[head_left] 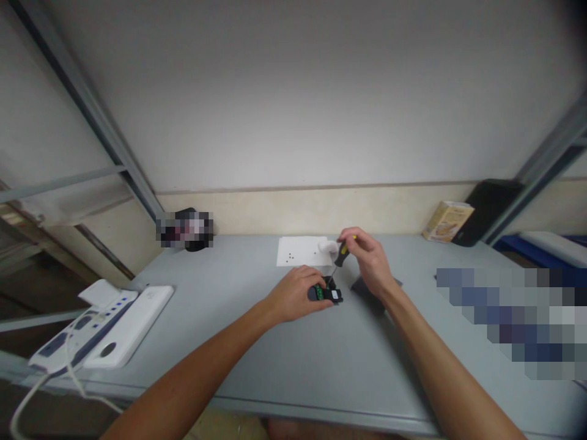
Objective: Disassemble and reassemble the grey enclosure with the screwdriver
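Note:
Near the middle of the table, my left hand grips a small black device with a green circuit board showing in it. My right hand holds a screwdriver with a black and yellow handle, closed around its upper end. The thin shaft slants down to the left, and its tip is at the device; whether it sits in a screw is too small to tell. Behind the device lies a white sheet of paper with several tiny dark screws on it. A white rounded object rests at the sheet's right side.
Partly behind my right forearm is a dark grey flat piece on the grey table. At the left lie a white power strip with a cable and a white slab. A yellow box stands at the back right.

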A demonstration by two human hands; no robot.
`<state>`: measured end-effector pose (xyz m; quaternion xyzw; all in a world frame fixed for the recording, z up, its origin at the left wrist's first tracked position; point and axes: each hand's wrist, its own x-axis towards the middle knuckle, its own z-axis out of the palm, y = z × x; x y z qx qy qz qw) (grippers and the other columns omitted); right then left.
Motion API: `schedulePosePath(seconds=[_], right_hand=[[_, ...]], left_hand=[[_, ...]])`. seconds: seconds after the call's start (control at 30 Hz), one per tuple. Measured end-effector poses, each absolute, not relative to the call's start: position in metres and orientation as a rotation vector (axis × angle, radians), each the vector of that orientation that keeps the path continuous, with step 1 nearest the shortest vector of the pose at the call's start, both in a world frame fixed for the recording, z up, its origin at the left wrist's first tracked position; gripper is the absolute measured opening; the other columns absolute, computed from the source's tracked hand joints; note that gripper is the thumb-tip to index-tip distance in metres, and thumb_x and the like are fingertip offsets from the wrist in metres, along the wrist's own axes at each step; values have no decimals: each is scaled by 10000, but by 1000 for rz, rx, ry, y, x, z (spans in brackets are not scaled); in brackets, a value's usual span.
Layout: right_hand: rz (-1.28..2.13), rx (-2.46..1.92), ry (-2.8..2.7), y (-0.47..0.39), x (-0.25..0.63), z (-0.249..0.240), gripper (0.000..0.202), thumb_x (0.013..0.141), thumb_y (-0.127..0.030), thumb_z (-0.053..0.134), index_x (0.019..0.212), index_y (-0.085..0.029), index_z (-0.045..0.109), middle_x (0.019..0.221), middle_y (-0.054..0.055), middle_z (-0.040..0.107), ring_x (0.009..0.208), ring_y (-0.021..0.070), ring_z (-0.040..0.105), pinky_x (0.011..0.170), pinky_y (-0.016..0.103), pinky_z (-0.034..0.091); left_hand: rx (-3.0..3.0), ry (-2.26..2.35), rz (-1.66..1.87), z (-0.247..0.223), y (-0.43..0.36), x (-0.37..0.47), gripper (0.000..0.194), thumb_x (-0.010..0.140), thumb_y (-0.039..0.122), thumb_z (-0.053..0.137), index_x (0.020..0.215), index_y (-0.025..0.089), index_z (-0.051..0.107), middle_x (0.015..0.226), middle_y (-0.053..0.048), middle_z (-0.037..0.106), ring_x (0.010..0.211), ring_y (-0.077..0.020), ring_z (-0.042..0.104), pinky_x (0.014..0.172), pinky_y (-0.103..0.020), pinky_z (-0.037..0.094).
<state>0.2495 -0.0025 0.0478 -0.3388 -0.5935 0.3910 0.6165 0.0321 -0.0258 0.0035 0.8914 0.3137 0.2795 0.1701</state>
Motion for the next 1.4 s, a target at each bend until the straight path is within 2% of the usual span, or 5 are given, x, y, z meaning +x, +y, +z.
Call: schedulePosePath(seconds=[0.2, 0.43, 0.6, 1.2, 1.4], right_hand=[[989, -777, -1365, 0, 250, 44, 292, 959, -470, 633, 1157, -272, 714, 975, 39, 707, 924, 221, 636, 850, 360, 508], [798, -879, -1318, 0, 245, 45, 244, 847, -472, 762, 919, -244, 715, 889, 29, 664, 823, 200, 595, 747, 324, 498], [968, -795, -1281, 0, 248, 46, 278, 896, -413, 693, 1132, -266, 692, 983, 36, 720, 897, 209, 662, 855, 362, 519], [837, -888, -1284, 0, 250, 46, 221, 824, -439, 794, 912, -243, 739, 842, 6, 665, 748, 174, 574, 725, 311, 467], [1001, -783, -1315, -1, 252, 46, 270, 939, -449, 646, 1119, -270, 736, 985, 35, 721, 922, 214, 642, 853, 352, 500]], left_hand=[[2515, 917, 801, 6, -29, 32, 265, 862, 456, 791, 926, 222, 681, 1139, -63, 722, 1087, -253, 651, 995, -388, 484], [2484, 936, 810, 4, -31, 34, 243, 853, 401, 792, 922, 227, 637, 1129, -58, 701, 1081, -255, 616, 991, -404, 469], [2496, 932, 813, 5, -32, 35, 228, 864, 382, 775, 928, 223, 625, 1108, -61, 680, 1079, -251, 591, 984, -395, 466], [2475, 919, 823, 0, -31, 33, 239, 875, 399, 765, 942, 229, 611, 1143, -61, 655, 1118, -254, 569, 1000, -398, 441], [2472, 985, 790, 0, -31, 33, 318, 850, 423, 773, 978, 227, 557, 1076, -53, 631, 1063, -251, 555, 964, -397, 434]])
